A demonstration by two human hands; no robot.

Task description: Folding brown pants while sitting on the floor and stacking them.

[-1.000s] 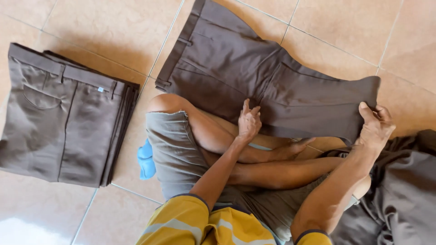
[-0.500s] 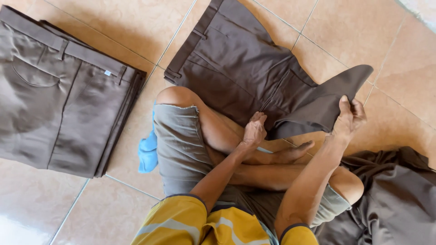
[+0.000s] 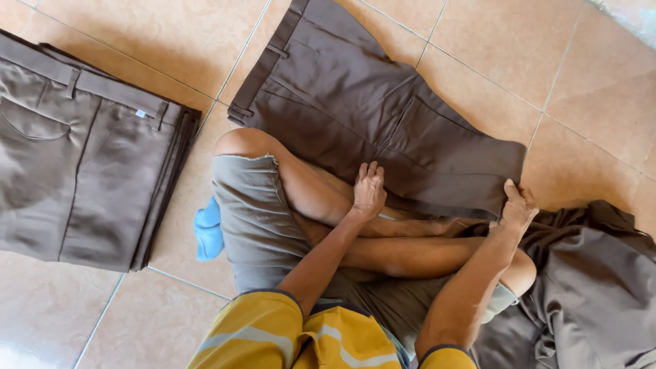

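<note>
Tile floor (image 3: 581,116): folded stack (image 3: 82,157) L, pile (image 3: 594,287) R.

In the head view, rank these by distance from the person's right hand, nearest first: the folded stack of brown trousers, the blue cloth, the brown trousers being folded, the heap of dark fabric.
1. Brown trousers being folded: the right hand grips their corner.
2. Heap of dark fabric: just right of the hand.
3. Blue cloth: left, past the bent knee.
4. Folded stack of brown trousers: far left.

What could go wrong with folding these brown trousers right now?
The trousers lie partly over the person's crossed legs, so the fold may come out uneven. The right hand pinches only one corner, which could slip. The unfolded heap sits close by and could get caught in the fold.
</note>
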